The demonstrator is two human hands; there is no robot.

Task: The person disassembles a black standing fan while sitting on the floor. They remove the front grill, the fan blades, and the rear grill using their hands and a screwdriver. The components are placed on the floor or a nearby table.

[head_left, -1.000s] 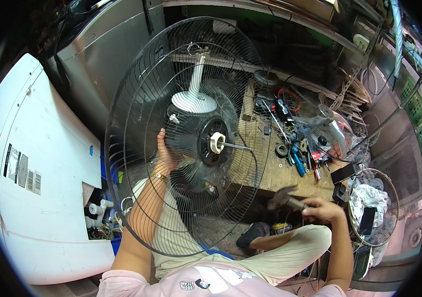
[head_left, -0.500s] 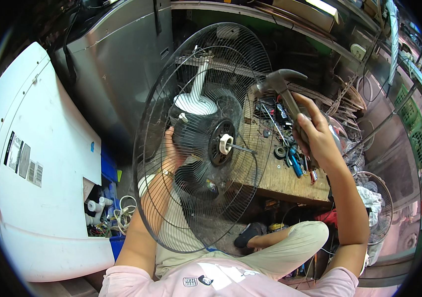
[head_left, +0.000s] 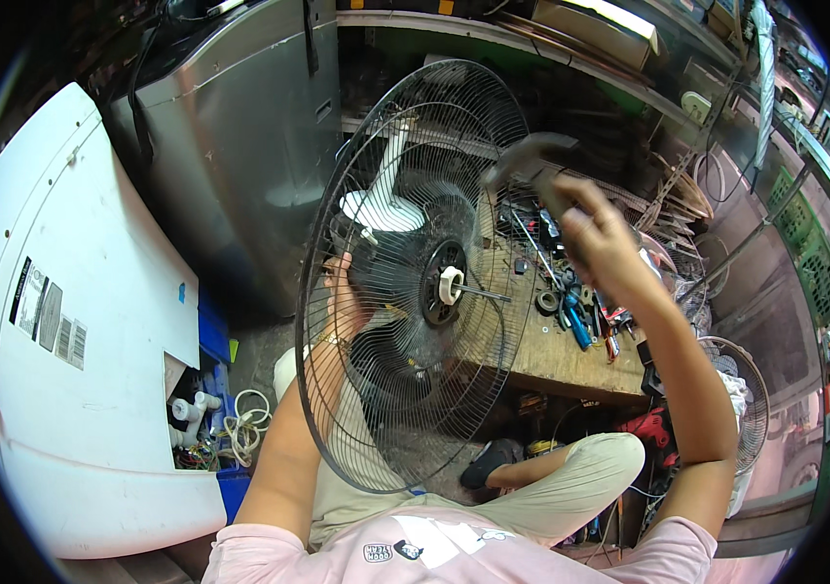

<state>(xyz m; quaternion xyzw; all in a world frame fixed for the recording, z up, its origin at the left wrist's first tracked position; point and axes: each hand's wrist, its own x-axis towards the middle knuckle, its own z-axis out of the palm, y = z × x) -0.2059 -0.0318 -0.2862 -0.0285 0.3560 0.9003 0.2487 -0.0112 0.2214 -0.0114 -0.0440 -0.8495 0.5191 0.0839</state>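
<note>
An electric fan (head_left: 442,258) with a black wire rear grille tilts in front of me, over my lap. A white plastic nut (head_left: 450,286) sits at its hub, and a thin metal shaft (head_left: 483,293) sticks out to the right. Behind the grille wires, my left hand (head_left: 342,297) is closed against the black motor housing, its fingers partly hidden. My right hand (head_left: 598,238) grips a claw hammer (head_left: 530,161) by the handle, to the right of the grille. Hammer and hand are smeared by motion; the hammer head is near the grille's right rim, apart from the shaft.
A wooden bench (head_left: 561,362) behind the fan holds pliers (head_left: 576,321), a black tape roll (head_left: 547,303) and scattered tools. A large white panel (head_left: 93,321) stands at left beside a grey metal cabinet (head_left: 239,127). Another fan grille (head_left: 751,409) leans at the right.
The fan has shifted slightly right and its grille has turned a little, with my left hand still on it. The hammer and my right hand have moved a little left and are now blurred.
</note>
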